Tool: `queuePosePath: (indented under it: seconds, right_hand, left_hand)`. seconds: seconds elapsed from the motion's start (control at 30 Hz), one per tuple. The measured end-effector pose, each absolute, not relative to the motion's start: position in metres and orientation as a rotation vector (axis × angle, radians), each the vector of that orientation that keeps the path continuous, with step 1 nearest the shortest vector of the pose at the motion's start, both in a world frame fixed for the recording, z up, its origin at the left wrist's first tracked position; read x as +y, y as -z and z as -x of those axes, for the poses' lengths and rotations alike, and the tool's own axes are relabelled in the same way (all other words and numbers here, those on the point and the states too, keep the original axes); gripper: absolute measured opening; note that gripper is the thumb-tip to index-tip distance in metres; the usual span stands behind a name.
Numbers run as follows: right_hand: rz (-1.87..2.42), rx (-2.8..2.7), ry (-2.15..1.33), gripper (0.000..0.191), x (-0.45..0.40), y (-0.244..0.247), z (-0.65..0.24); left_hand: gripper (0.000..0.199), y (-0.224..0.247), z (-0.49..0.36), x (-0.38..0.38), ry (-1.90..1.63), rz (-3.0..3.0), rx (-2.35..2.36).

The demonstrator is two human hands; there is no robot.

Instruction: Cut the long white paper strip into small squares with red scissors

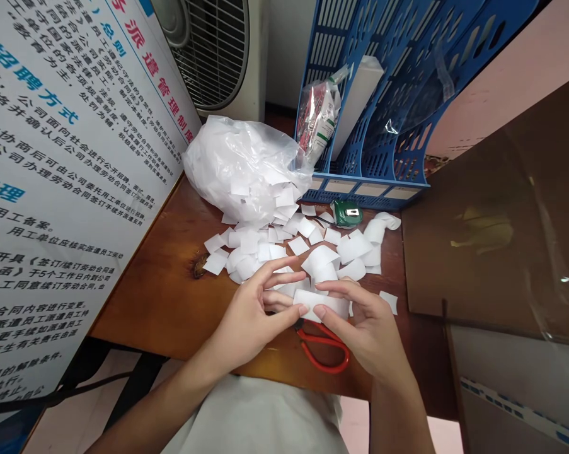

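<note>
Between my two hands I hold a white strip of paper or thin cloth [329, 304] above the front part of the wooden table. My left hand [260, 309] pinches its left end with the thumb in front, the other fingers partly spread. Thumb and fingers of my right hand [367, 315] grip the strip farther right. Just below lie red-handled scissors [326, 356], their blades hidden behind the strip and my hands. Many small white cut pieces [249, 243] are scattered behind my hands, some of them curled.
A clear plastic bag [237, 157] full of white pieces spills open at the back. Beside it stand a blue file rack [369, 195] and a green tape measure [348, 214]. A printed board [76, 157] borders the left, brown cardboard [482, 239] the right. Behind is a fan [213, 50].
</note>
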State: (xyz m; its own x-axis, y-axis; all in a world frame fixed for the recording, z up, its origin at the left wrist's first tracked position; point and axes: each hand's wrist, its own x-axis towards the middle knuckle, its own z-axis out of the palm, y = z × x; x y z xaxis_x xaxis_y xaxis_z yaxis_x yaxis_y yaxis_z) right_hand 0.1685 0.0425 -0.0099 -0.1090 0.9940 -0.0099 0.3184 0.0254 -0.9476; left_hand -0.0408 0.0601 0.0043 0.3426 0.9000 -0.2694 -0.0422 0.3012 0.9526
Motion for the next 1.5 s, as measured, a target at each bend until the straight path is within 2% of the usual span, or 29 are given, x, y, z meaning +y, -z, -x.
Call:
queuePosePath:
  seconds: [0.23,0.43,0.63,0.9,1.13,1.37,1.5]
  right_hand:
    - [1.327,-1.638,-1.167,0.007,0.046,0.003,-0.167]
    - [1.217,-1.663,-1.140,0.007,0.045,0.003,-0.167]
    - [1.262,-1.614,-1.160,0.007,0.043,0.004,-0.166]
    - [1.295,-1.588,-1.152,0.005,0.044,0.002,-0.163]
    - [1.446,-1.530,-1.285,0.013,0.044,-0.007,-0.162]
    - [1.400,-1.733,-1.279,0.010,0.050,-0.017,-0.167]
    - [1.290,-1.978,-1.249,0.013,0.056,-0.026,-0.169]
  left_hand:
    - [0.062,-0.013,0.040,0.055,-0.810,-1.272,1.103]
    - [0.066,-0.008,0.041,0.059,-0.775,-0.991,1.036]
    - [0.056,-0.010,0.040,0.059,-0.791,-1.015,1.053]
    - [0.052,-0.011,0.043,0.058,-0.776,-1.003,1.061]
    - [0.042,-0.011,0.043,0.056,-0.750,-1.033,1.098]
    - [0.041,-0.008,0.055,0.071,-0.462,-0.989,1.047]
    - [0.042,-0.008,0.062,0.080,-0.317,-0.993,0.852]
